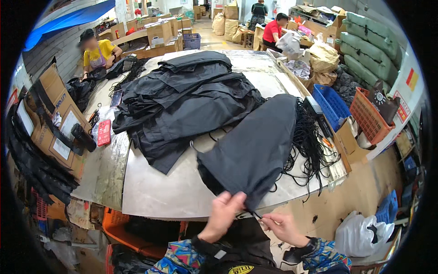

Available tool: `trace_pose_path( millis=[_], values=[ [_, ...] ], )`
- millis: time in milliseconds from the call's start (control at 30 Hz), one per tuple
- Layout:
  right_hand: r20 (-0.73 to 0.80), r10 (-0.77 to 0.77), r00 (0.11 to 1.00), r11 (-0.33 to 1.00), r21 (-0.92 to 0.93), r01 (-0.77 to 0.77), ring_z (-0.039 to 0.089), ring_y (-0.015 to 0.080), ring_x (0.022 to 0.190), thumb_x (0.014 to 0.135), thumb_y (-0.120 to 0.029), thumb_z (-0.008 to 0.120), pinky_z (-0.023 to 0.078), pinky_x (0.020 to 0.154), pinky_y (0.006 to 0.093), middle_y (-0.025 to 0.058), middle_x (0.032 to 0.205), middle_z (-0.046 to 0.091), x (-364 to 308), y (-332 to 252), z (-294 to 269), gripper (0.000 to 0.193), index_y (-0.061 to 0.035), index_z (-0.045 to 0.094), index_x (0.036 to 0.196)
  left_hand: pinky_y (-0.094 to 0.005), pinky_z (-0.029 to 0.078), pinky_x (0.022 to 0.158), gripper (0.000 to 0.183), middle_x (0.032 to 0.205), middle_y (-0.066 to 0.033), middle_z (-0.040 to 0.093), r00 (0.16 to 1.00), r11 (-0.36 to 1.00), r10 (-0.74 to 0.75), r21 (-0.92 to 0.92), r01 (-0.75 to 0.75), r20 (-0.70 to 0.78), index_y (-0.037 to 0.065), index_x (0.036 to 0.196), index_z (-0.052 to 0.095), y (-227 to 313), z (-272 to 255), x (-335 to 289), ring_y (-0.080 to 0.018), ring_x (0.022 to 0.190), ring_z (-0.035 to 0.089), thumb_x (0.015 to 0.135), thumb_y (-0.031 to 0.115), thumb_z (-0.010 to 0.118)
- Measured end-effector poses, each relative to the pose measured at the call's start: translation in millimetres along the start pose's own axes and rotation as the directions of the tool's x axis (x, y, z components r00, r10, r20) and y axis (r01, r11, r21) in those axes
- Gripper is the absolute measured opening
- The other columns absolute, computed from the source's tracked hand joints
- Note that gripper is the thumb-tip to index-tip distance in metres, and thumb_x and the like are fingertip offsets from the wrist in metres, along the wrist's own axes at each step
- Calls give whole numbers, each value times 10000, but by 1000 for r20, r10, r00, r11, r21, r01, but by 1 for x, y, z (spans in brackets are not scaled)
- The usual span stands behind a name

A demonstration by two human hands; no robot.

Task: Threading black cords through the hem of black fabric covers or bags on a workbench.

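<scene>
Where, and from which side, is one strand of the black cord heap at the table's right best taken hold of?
Pinch a loose end on the near side of the cord heap, probably best from the near right: strands fan out there, some hanging past the edge of the table, while the black cloth piece lies along the heap's left side.
</scene>
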State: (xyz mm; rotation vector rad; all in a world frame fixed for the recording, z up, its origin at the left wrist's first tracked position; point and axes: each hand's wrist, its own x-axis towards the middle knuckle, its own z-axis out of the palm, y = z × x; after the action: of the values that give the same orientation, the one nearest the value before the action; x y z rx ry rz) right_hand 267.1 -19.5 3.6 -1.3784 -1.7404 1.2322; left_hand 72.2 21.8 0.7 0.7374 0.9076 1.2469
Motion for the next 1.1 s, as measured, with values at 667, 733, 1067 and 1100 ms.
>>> trace_pose_path(
  millis=[667, 733, 1067, 1100],
  values=[
    [-592, -714, 373, 460, 5, 888, 569, 106, 770, 929, -167, 538, 450, 749, 281, 60, 865, 637, 148, -306, -137, 181, -23, 644, 898, -439, 447, 605, 342, 738, -290, 561, 971, 666, 239, 726, -172, 11, -44, 905, 558, -49, -14, 12, -453, 763, 569, 951, 290, 504],
    [-497, -740, 453, 443, 146, 885, 582, 92, 711, 982, -173, 460, 503, 638, 259, 77, 870, 651, 126, -324, -138, 223, -16, 588, 1077, -430, 451, 611, 337, 739, -292, 564, 982, 627, 188, 770, -119, -1, -42, 916, 559, -15, -6, 5, -445, 754, 572, 946, 290, 515],
    [-331, -921, 204, 228, -33, 973, 571, 94, 680, 992, -194, 449, 476, 589, 207, 94, 881, 648, 103, -308, -104, 272, 13, 575, 1117, -368, 456, 636, 245, 856, -215, 580, 482, 75, 814, 763, -642, 325, -16, 997, 552, 74, 37, 63, -347, 761, 588, 860, 161, 652],
    [-349, -937, 34, 137, -275, 952, 553, 89, 673, 993, -208, 460, 454, 595, 203, 98, 903, 647, 100, -309, -111, 287, 17, 588, 1115, -389, 463, 599, 226, 813, -204, 599, 550, 151, 770, 746, -649, 323, -17, 988, 562, 68, 41, 66, -359, 713, 596, 865, 154, 644]
  ],
)
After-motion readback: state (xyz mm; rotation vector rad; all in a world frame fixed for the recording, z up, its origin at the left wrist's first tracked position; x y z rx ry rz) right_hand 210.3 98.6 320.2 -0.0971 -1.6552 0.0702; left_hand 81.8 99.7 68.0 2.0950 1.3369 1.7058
